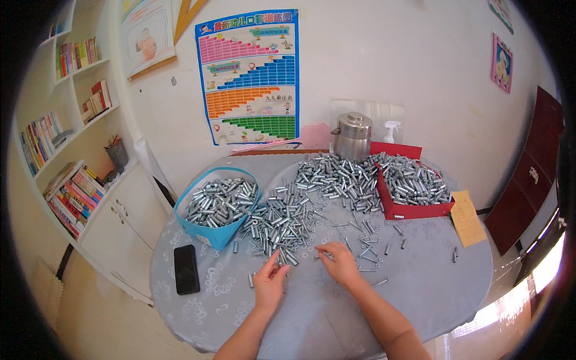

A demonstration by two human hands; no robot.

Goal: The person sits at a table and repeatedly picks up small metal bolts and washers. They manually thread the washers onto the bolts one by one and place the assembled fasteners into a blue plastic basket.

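Note:
My left hand (269, 287) is at the near edge of a loose heap of silvery metal bolts and sleeves (282, 219). Its index finger and thumb are apart, and the other fingers are partly hidden. To its right, my right hand (341, 264) hovers low over the cloth with thumb and fingertips close together. Something small and metallic shows by those fingertips, too small to name. Loose long bolts (368, 252), nuts and washers lie beyond and right of that hand. A few short metal sleeves (251, 280) sit beside my left hand.
A blue bin (217, 235) full of metal sleeves stands left, with a black phone (186, 270) nearer me. At the back are another heap (336, 180), a steel pot (353, 139) and a red box (414, 210) of parts. A yellow paper (467, 219) lies right on the grey tablecloth (420, 288).

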